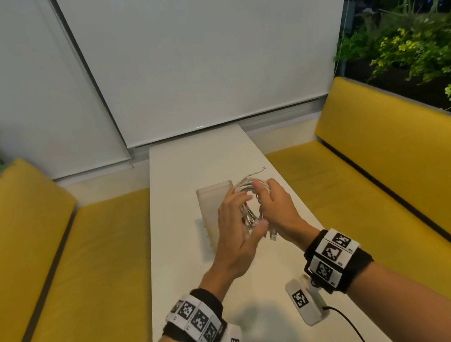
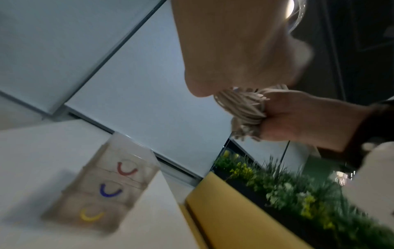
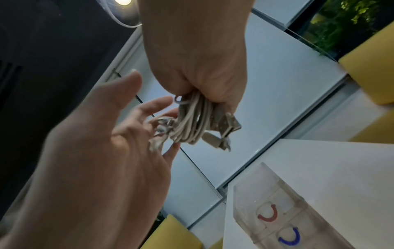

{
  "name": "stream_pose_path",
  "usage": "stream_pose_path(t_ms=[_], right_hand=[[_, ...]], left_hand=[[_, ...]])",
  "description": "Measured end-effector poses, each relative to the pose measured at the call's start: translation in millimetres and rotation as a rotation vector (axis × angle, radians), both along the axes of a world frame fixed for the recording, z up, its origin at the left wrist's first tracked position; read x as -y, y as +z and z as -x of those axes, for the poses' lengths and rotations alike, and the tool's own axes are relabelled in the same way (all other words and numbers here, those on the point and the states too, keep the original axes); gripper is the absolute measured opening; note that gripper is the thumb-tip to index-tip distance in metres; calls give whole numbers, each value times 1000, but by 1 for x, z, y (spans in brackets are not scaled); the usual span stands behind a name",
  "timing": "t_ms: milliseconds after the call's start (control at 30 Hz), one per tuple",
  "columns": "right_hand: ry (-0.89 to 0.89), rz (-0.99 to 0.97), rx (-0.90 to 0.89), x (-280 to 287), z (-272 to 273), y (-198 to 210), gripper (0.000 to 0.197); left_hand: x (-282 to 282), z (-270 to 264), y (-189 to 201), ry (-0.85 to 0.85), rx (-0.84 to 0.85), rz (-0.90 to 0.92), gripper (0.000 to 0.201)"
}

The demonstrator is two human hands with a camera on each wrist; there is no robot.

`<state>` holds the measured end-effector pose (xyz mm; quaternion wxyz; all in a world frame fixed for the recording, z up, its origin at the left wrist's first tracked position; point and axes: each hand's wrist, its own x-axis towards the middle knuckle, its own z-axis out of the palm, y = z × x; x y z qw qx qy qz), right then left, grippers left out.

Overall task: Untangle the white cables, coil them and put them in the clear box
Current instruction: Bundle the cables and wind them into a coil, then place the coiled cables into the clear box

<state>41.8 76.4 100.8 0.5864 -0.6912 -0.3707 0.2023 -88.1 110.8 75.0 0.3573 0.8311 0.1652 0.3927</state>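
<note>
While both forearms reach out over the near end of the white desk [image 1: 210, 158], the work sits between the two hands, held clear above the surface. Right hand [image 1: 276, 207]: fingers curled round the bundle of white cables [image 1: 248, 197], clamped on one side of the loops. Left hand [image 1: 234, 223]: fingers straight and spread, tips just touching the hanging strands, holding nothing.

Bundle: many thin loops gathered roughly into a ring, not tidy. Several plug ends [image 3: 224, 129] hang loose below the right fist; one tail trails off the far side.

Handling, as judged: light, limp, smooth-jacketed. Loops will likely spring open or slide through a slack grip. Plugs are the only stiff parts and are what would catch on neighbouring loops. Best hold is probably across the whole thickness of the ring, as the right hand has it, leaving the free hand to draw out one plug end at a time. Pulling on a mid-strand would likely tighten any knot.

Just beyond and left of the hands stands the clear box [image 1: 213, 202], upright on the desk. Wrist views show red, blue and yellow curved marks on its stacked sections. Whether anything lies inside, I cannot tell.

Farther off: yellow benches [image 1: 34, 232] on both sides, white blinds [image 1: 199, 55] at the far wall.
</note>
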Motion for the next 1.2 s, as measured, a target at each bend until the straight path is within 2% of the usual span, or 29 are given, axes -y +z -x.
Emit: stream_pose_path(t_ms=[67,133,200,267,300,400,467,667,833,967,1067,1200], right_hand=[[-45,-9,1,-1,3,-1,35],[-67,-58,-64,0,7,0,35],[-74,-130,-168,0,12,1,34],[-121,-158,-239,-3,14,-1,33],[-154,-160,-270,-6,14,-3,34],[-214,-168,-381,-12,16,-4,35],[-242,-179,-387,-13,17,-1,35],[-258,-170,-348,-14,19,-8,34],[-160,-140,-380,-14,25,-11,31],[-80,-74,-301,-11,26,-14,32],[63,-12,-279,-11,19,-19,37],[308,3,-348,-3,12,-20,29]], left_hand=[[8,-10,0,152,168,215,51],[13,-21,8,275,185,419,74],[11,-30,13,213,152,673,90],[10,-37,14,47,191,920,86],[7,-40,14,17,227,968,81],[1,-51,13,127,240,880,51],[4,-57,14,224,216,834,41],[16,-58,17,332,107,864,56],[-2,-56,9,464,87,770,59],[-13,-47,7,490,97,638,57],[-27,-30,8,474,79,550,45],[-53,-5,-1,482,57,487,37]])
